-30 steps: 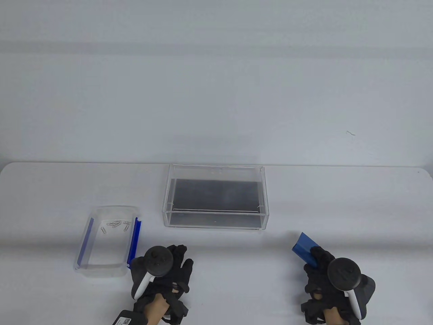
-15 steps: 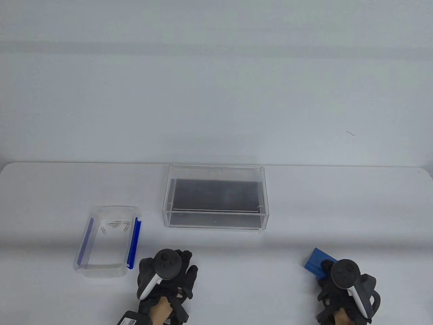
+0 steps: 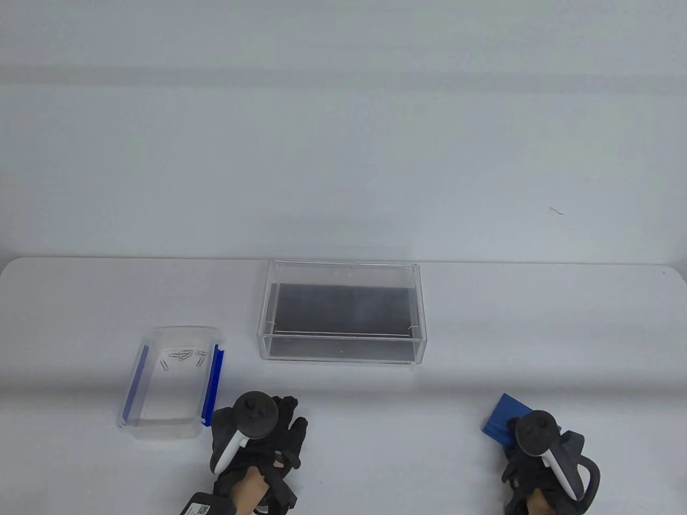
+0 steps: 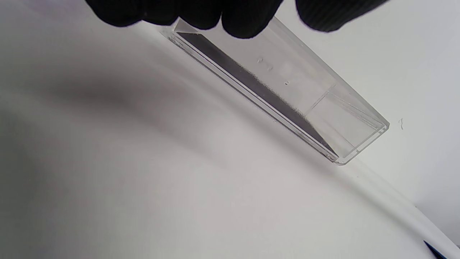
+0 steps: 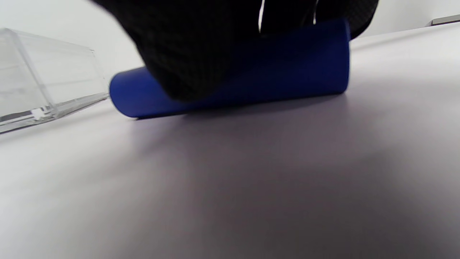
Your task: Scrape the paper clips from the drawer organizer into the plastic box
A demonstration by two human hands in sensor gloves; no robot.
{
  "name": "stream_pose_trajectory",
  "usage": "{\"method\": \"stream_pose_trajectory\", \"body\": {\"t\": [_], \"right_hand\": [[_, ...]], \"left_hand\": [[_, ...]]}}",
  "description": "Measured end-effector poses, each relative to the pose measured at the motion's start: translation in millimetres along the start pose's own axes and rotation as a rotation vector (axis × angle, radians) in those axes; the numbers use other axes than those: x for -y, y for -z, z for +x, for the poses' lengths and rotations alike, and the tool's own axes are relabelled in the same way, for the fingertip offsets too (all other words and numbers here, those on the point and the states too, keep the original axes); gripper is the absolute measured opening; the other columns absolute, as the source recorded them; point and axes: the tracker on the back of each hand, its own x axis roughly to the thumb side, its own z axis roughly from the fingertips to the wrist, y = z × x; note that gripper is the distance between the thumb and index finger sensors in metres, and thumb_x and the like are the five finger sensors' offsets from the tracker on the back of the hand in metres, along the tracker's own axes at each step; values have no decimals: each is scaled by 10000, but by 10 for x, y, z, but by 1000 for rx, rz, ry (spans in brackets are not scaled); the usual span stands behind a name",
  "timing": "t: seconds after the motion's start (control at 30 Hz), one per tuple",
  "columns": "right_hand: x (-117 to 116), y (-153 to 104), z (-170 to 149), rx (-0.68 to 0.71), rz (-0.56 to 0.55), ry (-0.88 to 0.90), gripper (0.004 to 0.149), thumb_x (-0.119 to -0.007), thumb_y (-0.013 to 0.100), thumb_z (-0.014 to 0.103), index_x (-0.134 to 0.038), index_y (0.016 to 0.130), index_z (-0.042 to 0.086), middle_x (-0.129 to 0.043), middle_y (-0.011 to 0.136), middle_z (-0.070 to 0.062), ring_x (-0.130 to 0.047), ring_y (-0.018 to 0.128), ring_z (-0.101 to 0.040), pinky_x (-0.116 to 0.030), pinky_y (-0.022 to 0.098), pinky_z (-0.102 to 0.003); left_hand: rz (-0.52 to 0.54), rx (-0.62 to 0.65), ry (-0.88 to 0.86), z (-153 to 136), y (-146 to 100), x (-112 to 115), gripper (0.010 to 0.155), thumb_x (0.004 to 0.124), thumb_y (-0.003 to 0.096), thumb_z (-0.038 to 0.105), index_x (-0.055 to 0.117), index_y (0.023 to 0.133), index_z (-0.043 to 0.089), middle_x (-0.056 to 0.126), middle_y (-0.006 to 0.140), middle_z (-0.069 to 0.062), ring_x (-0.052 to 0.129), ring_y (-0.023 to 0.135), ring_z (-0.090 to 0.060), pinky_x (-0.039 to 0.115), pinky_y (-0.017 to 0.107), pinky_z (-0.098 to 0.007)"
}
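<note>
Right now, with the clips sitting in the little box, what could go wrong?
1. The left hand rests close beside the plastic box; a careless nudge might shove it and scatter the paper clips.
2. The right hand holds the blue scraper low over the table; if dropped, it might slide toward the near edge.

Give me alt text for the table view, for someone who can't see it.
Two gloved hands rest at the table's near edge: the right hand on a blue scraper, the left hand beside a plastic box holding paper clips. A clear organizer sits behind.
</note>
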Motion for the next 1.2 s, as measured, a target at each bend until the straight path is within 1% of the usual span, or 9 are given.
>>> {"method": "stream_pose_trajectory", "body": {"t": [0.07, 0.1, 0.13, 0.33, 0.57, 0.7, 0.9, 1.03, 1.2], "right_hand": [[29, -8, 31, 13, -19, 21, 559, -847, 396, 256, -610, 900, 297, -715, 945, 35, -668, 896, -297, -546, 695, -537], [52, -16, 63, 28, -27, 51, 567, -841, 399, 272, -596, 909, 296, -698, 957, 33, -661, 903, -299, -543, 696, -536], [71, -25, 96, 41, -31, 80, 574, -839, 400, 282, -585, 915, 296, -686, 965, 30, -655, 907, -300, -541, 697, -535], [184, -126, 386, 163, -56, 251, 617, -808, 415, 354, -508, 952, 297, -596, 1014, 9, -616, 930, -306, -519, 710, -533], [197, -288, 769, 289, -17, 405, 650, -760, 436, 396, -421, 981, 291, -497, 1052, -4, -547, 963, -310, -475, 731, -531], [122, -346, 964, 341, 34, 426, 671, -741, 441, 423, -380, 991, 290, -461, 1063, -7, -516, 980, -311, -454, 741, -531], [-99, -413, 1234, 403, 145, 379, 696, -722, 442, 450, -338, 998, 285, -417, 1073, -14, -477, 996, -318, -427, 751, -535], [-204, -431, 1303, 427, 186, 327, 698, -722, 440, 451, -338, 998, 282, -418, 1072, -20, -473, 996, -323, -423, 749, -538], [-240, -431, 1320, 430, 195, 318, 694, -722, 440, 447, -344, 997, 275, -428, 1068, -22, -479, 992, -325, -425, 747, -541]], "left_hand": [[3, 2, -5, 3, 1, -4, 646, 663, 465, 482, 548, 1001, 138, 462, 1021, -155, 505, 940, -476, 599, 651, -566], [4, 4, -5, -1, 6, 0, 646, 662, 466, 482, 547, 1001, 139, 459, 1018, -178, 507, 940, -477, 600, 652, -565], [4, 6, -5, -1, 7, 1, 645, 662, 466, 482, 546, 1001, 141, 461, 1021, -153, 507, 940, -476, 601, 652, -565], [8, 13, -25, 8, -4, -10, 647, 662, 466, 483, 543, 1002, 140, 457, 1019, -174, 504, 942, -476, 601, 651, -565], [8, 32, -44, 7, 5, -12, 653, 662, 464, 493, 541, 1003, 145, 454, 1024, -154, 502, 945, -472, 603, 653, -562], [3, 43, -46, 12, 0, -10, 659, 662, 462, 500, 537, 1005, 148, 454, 1025, -152, 502, 946, -470, 603, 653, -562], [-14, 50, -48, -1, 13, 9, 663, 661, 462, 505, 533, 1007, 148, 451, 1027, -151, 501, 948, -470, 603, 654, -562], [-21, 49, -47, -7, 24, 23, 660, 660, 463, 500, 534, 1006, 148, 453, 1025, -150, 505, 946, -469, 604, 653, -561], [-26, 49, -43, 13, 29, 32, 652, 659, 464, 492, 537, 1004, 149, 456, 1024, -149, 509, 945, -468, 607, 652, -560]]}}
